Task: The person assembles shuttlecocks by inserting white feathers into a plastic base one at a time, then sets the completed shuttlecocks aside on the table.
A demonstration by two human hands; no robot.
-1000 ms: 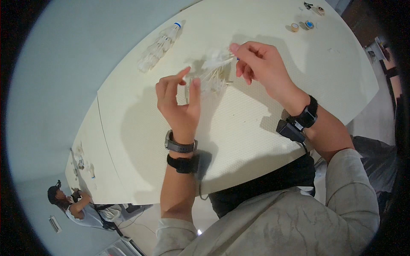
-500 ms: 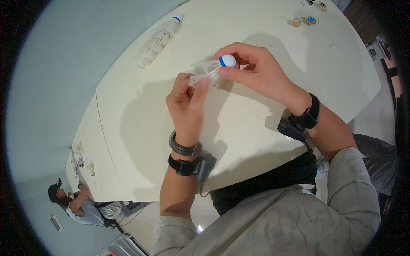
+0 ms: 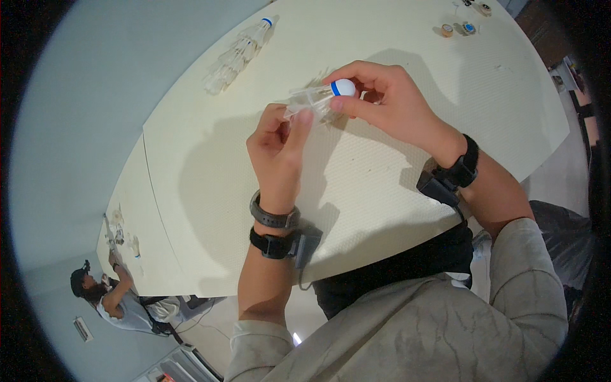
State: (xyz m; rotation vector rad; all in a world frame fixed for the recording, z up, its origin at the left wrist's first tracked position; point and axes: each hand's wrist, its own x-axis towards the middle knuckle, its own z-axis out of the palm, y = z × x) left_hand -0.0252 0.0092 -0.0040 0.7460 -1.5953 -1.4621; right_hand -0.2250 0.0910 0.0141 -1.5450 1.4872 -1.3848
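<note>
A shuttlecock (image 3: 323,95) with a white cork and a blue band is held between both my hands above the table. My right hand (image 3: 375,92) pinches it near the cork, thumb below and fingers behind. Thumb and fingers of my left hand (image 3: 280,137) are closed on the feathered skirt end, which they partly cover. Beyond my left hand, a stack of nested shuttlecocks (image 3: 238,58) lies on its side, a blue-banded cork at its far end.
The white table (image 3: 369,204) has a seam at left. At the far right lie a tan tape roll (image 3: 447,30), a blue-centred roll (image 3: 469,28) and small dark items. A wall (image 3: 83,127) borders the left side. Another person (image 3: 121,299) works at the table's far-left end.
Both hands keep their hold on the shuttlecock, which has shifted very slightly right in view. The other person's arm has moved a little at the far left.
</note>
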